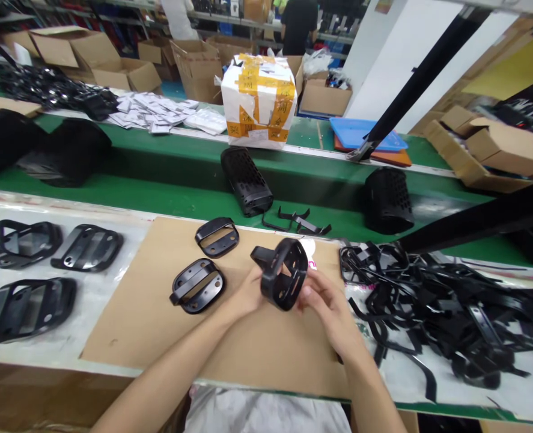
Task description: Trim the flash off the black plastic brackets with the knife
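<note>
Above the cardboard sheet (266, 355), a black plastic bracket with a raised loop and holes in its base (285, 273) is held up and tilted between both hands. My left hand (250, 293) grips it from the left, its fingers partly hidden behind the bracket. From the right, my right hand (327, 304) has thumb and fingers closed on its lower edge. Two similar pieces lie to the left on the cardboard: a black bracket with a strap across it (198, 285) and another black bracket (217, 237) farther back.
More black brackets (29, 310) sit at the left. A tangled pile of black strips (455, 319) covers the right side. Beyond the cardboard, black perforated housings (247, 180) and loose strips (304, 221) rest on the green surface (158, 186). A taped white box (259, 99) stands behind.
</note>
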A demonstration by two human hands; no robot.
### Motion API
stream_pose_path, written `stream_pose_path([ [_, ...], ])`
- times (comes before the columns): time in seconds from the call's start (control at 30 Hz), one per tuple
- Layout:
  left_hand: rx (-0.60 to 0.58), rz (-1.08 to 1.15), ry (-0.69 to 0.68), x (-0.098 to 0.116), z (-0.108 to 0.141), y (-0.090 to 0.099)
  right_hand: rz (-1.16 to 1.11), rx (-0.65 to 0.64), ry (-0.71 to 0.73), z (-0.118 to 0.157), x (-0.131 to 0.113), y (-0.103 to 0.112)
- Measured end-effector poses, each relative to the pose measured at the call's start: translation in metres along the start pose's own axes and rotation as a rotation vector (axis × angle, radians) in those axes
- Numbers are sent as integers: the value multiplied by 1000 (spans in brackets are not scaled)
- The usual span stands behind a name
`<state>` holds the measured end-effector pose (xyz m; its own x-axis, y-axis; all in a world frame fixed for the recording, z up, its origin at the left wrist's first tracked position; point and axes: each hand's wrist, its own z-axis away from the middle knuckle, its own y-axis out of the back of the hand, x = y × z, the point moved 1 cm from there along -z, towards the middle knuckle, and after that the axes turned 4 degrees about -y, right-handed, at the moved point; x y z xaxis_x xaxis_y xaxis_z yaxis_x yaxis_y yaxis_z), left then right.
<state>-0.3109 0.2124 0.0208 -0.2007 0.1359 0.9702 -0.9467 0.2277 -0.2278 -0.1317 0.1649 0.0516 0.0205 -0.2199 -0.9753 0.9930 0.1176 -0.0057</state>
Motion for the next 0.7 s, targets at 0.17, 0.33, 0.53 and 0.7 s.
stream_pose_path([
  [0.17, -163, -45, -22, 0, 0, 0, -157, -59, -105, -12, 11, -16],
  [0.33, -168, -134, -49, -10, -2, -3, -81, 62, -58, -13, 31, -13],
  [0.53, -224, -39, -63, -14, -2, -3, 41, 298, 163, -9, 38, -15],
  [0.7, -271, 100, -21, 2, -4, -3, 70, 344, 308, -1, 31, -13],
])
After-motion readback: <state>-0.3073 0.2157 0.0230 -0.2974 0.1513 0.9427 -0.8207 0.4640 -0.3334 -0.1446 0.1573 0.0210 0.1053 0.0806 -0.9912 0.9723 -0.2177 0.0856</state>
